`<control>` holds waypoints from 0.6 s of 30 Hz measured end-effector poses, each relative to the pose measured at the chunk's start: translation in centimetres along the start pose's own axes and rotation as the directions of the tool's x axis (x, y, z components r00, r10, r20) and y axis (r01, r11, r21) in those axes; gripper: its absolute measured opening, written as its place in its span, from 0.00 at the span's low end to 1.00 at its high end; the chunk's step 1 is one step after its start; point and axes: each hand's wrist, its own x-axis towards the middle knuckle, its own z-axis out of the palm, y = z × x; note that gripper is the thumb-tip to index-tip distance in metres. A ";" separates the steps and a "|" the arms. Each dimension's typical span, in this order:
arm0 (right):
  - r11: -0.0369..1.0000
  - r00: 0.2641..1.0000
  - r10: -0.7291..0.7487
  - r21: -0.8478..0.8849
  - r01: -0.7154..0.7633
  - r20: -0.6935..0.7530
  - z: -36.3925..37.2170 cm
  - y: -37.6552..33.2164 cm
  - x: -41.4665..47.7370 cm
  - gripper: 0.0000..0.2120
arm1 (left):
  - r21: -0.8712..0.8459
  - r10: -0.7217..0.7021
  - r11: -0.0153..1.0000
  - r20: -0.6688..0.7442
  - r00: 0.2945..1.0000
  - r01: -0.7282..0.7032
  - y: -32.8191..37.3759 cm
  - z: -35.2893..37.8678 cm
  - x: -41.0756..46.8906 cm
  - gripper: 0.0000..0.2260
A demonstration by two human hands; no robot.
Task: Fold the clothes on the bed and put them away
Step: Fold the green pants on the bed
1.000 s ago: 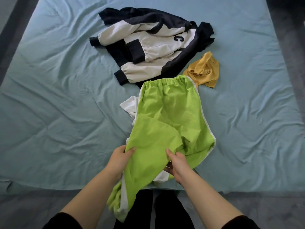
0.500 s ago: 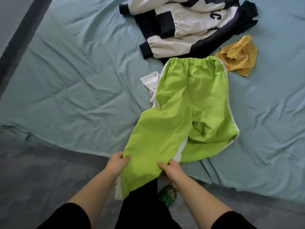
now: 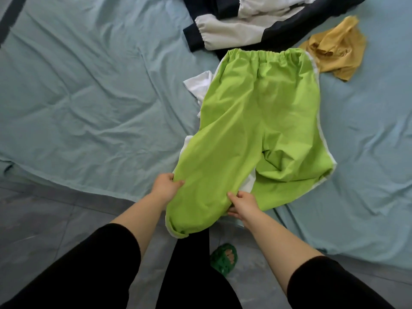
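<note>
On bed (image 3: 89, 97), lime trousers (image 3: 256, 119), left hand (image 3: 166, 186), right hand (image 3: 242, 202), both pinching them

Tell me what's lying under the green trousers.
A white garment sticks out from under the green trousers near the waist; the rest of it is covered.

Lime-green trousers (image 3: 256, 121) with white side stripes, navy-and-white jacket (image 3: 256, 23), mustard garment (image 3: 336, 50), pale blue sheet (image 3: 89, 85).

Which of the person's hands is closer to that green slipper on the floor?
Right. The right hand grips the lime trousers at one leg's edge, almost directly above the green slipper. The left hand grips the opposite edge, farther to the slipper's left.
</note>
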 end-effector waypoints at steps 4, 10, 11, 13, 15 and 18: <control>0.972 0.997 -0.065 -0.228 0.053 -0.043 -1.5 -3.2 0.0 0.21 | -0.157 -0.005 0.987 0.109 0.994 0.022 2.4 -0.8 0.4 0.15; 0.834 0.916 -0.366 -0.496 0.242 -0.168 -3.4 -11.6 3.2 0.18 | -0.235 0.067 0.971 0.110 0.992 -0.040 11.2 -0.6 5.2 0.22; 0.828 0.899 -0.402 -0.489 0.276 -0.175 -3.5 -13.1 3.9 0.15 | -0.243 0.089 0.968 0.121 0.989 -0.058 12.8 -0.4 6.1 0.22; 0.802 0.860 -0.475 -0.494 0.337 -0.185 -3.3 -16.2 5.2 0.10 | -0.264 0.109 0.962 0.137 0.985 -0.069 15.8 0.0 7.9 0.21; 0.776 0.819 -0.541 -0.488 0.400 -0.189 -2.9 -19.5 6.4 0.09 | -0.275 0.099 0.960 0.131 0.986 -0.060 18.3 0.1 9.7 0.18; 0.703 0.732 -0.656 -0.502 0.504 -0.185 -1.9 -24.7 8.1 0.07 | -0.244 0.134 0.961 0.006 0.991 -0.129 20.6 0.0 12.1 0.12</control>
